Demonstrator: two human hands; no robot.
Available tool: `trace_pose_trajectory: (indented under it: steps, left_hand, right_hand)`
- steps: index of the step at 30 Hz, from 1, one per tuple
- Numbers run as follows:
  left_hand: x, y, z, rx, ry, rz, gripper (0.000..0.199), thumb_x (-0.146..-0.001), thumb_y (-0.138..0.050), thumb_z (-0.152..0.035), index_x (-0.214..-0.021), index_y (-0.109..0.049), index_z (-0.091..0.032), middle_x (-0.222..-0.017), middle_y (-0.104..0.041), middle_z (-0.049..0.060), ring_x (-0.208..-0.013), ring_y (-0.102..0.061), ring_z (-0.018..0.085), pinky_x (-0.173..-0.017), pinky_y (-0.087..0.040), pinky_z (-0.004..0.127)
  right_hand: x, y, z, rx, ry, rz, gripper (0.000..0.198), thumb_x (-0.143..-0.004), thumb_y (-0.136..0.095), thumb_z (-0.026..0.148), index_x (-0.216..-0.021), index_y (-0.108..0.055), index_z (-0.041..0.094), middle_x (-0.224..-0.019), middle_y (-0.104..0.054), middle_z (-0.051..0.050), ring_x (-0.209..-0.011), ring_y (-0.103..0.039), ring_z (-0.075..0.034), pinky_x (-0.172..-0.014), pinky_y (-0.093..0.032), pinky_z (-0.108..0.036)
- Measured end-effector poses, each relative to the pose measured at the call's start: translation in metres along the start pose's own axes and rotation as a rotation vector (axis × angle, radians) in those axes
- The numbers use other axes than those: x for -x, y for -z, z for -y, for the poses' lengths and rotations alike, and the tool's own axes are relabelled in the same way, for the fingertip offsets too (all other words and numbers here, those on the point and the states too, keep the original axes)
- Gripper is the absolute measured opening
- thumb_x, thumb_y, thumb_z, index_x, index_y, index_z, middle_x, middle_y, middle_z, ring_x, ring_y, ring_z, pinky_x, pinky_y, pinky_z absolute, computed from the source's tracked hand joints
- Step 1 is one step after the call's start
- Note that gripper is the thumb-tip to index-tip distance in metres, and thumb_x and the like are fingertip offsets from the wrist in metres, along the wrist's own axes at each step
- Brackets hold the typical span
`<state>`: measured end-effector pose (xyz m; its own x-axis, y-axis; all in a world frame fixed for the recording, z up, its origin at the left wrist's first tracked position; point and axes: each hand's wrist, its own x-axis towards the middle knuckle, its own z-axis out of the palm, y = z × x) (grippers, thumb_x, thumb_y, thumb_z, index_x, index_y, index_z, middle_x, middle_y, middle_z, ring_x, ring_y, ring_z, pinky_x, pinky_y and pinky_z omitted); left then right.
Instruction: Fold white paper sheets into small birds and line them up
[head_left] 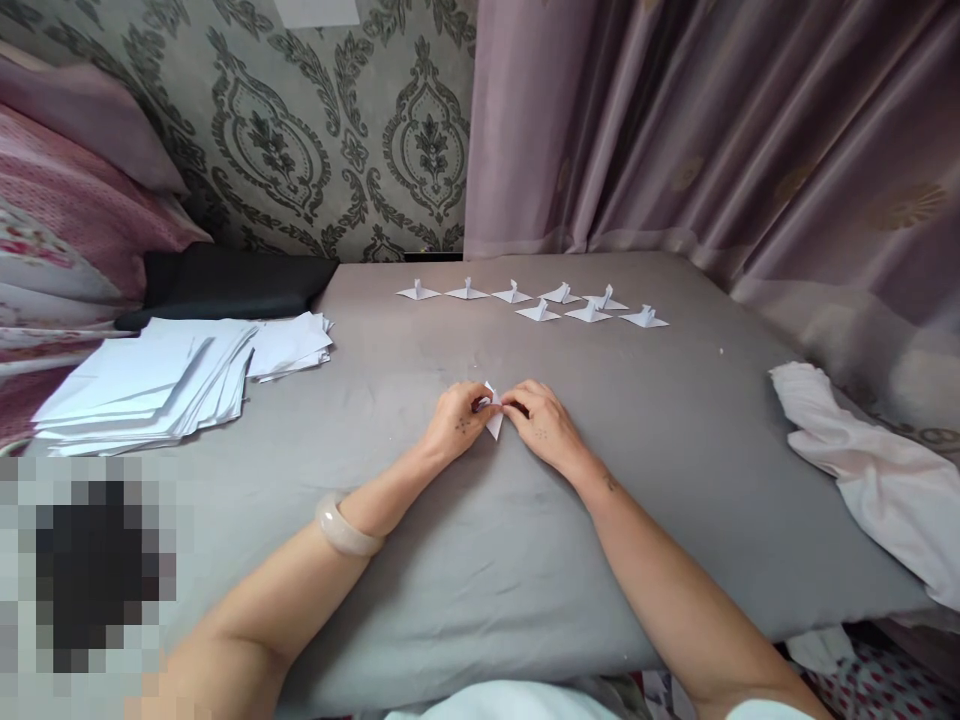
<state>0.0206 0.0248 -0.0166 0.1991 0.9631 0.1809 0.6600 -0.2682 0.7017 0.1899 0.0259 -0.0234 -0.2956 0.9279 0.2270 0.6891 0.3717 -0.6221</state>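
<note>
A small folded white paper figure [494, 424] is held between both hands near the middle of the grey-covered table [525, 560]. My left hand [459, 418] pinches its left side between thumb and fingers. From the right, my right hand [541, 420] grips the other side in a pinch. One pointed corner sticks out toward me and another away from me; the fingertips cover the rest. Beyond the hands stand several finished-looking folded paper birds [512, 293] in two rows, with flat pointed wings and upright middles.
At the left lie a large stack of white paper sheets [142, 380] and a smaller paper stack [289, 345], with a black folded item [232, 283] behind. A pale cloth [870, 470] rests along the right edge. Purple curtains [637, 120] and a patterned wall [337, 130] bound the far side.
</note>
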Motion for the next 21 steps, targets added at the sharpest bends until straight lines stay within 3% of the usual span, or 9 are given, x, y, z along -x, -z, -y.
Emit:
trace_pose_trajectory:
  steps: [5,21]
  left_hand:
    - [-0.0006,-0.001,-0.0002,-0.016,0.001,0.005,0.007,-0.081,-0.062,-0.023,-0.081,-0.067,-0.018,-0.071,-0.063,0.0,-0.064,-0.052,0.013,-0.062,-0.042,0.023]
    - [-0.0008,0.0001,0.0044,-0.055,-0.047,0.029,0.01,-0.082,-0.063,-0.023,-0.084,-0.072,-0.019,-0.073,-0.067,0.002,-0.069,-0.057,0.015,-0.065,-0.042,0.024]
  right_hand:
    - [0.0039,-0.0004,0.0027,-0.126,-0.063,-0.077,0.011,-0.083,-0.053,0.018,-0.086,-0.063,0.022,-0.087,-0.063,-0.002,-0.078,-0.059,-0.015,-0.074,-0.045,-0.027]
    - [0.0008,-0.0034,0.006,-0.163,-0.073,-0.032,0.018,-0.075,-0.05,0.013,-0.085,-0.063,0.02,-0.086,-0.064,-0.002,-0.074,-0.059,-0.013,-0.073,-0.046,-0.026]
